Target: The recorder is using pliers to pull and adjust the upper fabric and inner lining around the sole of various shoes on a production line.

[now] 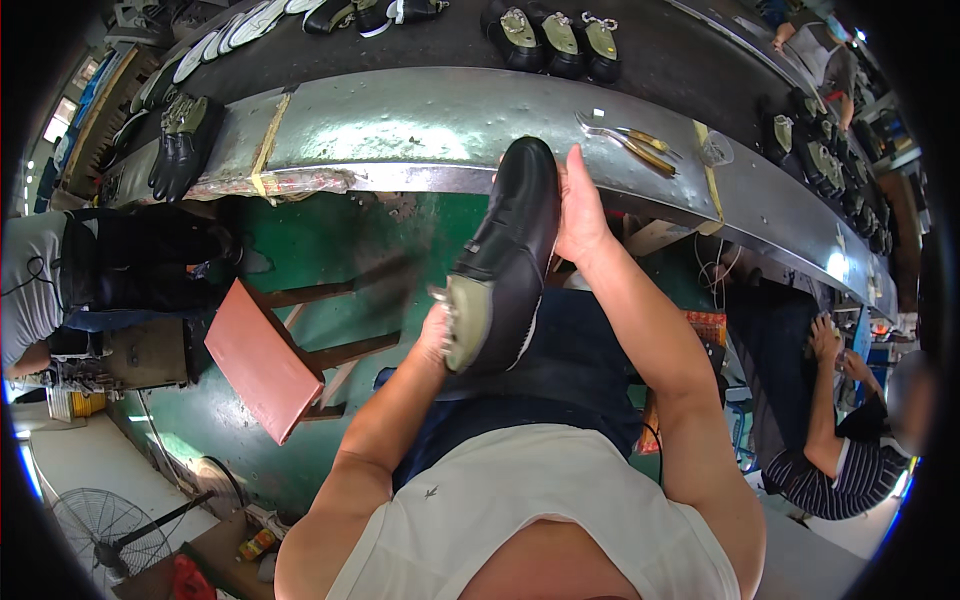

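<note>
In front of me I hold a black shoe upper (508, 240) with an olive-green heel part, its toe pointing up and away toward the bench. My left hand (436, 330) grips it at the heel and collar; most of its fingers are hidden by the shoe. Along the toe's right side lies my right hand (580, 212), thumb pointing up and its other fingers hidden behind the shoe. Beyond my right hand, pincers (610, 130) and a tool with a yellowish handle (648, 155) lie on the metal bench edge (400, 125).
Black and green shoes (560, 42) stand on the dark belt (440, 45), and black gloves (185, 150) rest on the bench at left. A reddish stool (265, 360) stands on the green floor. A fan (105, 535) is at lower left. Co-workers are at both sides.
</note>
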Demonstrator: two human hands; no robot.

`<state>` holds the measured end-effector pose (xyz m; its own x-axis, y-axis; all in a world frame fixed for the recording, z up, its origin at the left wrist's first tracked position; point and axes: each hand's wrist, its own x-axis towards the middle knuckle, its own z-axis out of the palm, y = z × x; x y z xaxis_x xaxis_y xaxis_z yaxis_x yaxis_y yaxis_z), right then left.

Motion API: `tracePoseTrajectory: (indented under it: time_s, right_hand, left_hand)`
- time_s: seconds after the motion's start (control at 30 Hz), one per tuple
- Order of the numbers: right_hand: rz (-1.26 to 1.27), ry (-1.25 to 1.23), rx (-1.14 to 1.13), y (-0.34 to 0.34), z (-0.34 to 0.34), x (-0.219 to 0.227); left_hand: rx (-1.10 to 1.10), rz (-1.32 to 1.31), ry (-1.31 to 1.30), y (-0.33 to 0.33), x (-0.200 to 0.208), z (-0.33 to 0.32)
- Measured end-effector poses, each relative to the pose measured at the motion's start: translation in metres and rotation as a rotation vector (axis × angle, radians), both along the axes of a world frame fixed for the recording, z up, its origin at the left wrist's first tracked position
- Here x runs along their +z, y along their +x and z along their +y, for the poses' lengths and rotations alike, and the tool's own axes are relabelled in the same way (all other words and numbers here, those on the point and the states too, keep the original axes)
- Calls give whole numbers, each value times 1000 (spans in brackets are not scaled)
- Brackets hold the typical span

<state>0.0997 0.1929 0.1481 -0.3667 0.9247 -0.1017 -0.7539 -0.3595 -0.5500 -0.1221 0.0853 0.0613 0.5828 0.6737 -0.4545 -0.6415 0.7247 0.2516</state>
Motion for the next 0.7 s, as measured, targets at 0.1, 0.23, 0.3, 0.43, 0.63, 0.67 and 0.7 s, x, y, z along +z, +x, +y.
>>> tracePoseTrajectory:
  time_s: [0.1, 0.23, 0.3, 0.43, 0.63, 0.67, 0.7]
  right_hand:
    - [-162, -91, -129, -3, -6, -7]
    - [-296, 54, -218, -7, -9, -12]
    - [-283, 106, -222, -7, -7, -21]
    - [-298, 64, -218, -9, -9, -31]
    - [-258, 15, -191, -13, -15, -40]
    - [-263, 9, -184, -13, -15, -42]
    - [-268, 2, -177, -12, -14, -44]
  left_hand:
    - [-66, -10, 132, -6, -16, -4]
    - [61, 165, 549, 12, -6, -14]
    - [96, 309, 590, 15, -9, -20]
    - [92, 316, 565, 12, -18, -28]
    - [60, 335, 512, 6, -21, -33]
    - [55, 335, 512, 6, -20, -34]
    - [50, 336, 511, 5, -20, -33]
